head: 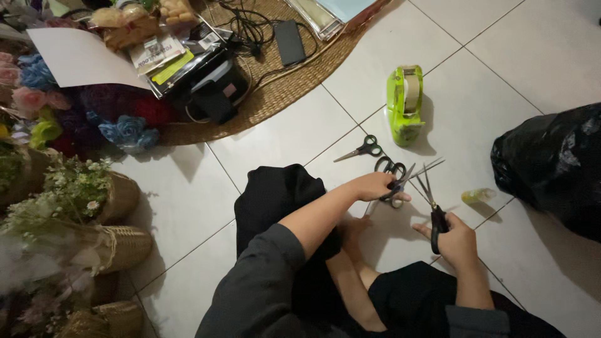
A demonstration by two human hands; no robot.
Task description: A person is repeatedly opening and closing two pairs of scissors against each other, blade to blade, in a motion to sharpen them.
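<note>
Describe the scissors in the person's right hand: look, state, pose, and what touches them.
The scissors have black, plastic-looking handles and thin, bright metal blades. The right hand grips the handles, a finger through one loop. The blades stand open in a narrow V, pointing up and away from the person, held above the white tile floor. Their tips lie close to a second black-handled pair held by the left hand; contact cannot be told.

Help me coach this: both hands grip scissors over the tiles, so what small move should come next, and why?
Probably set one pair down: the left hand and right hand each hold black-handled scissors with blades nearly crossing, leaving no free hand.
</note>
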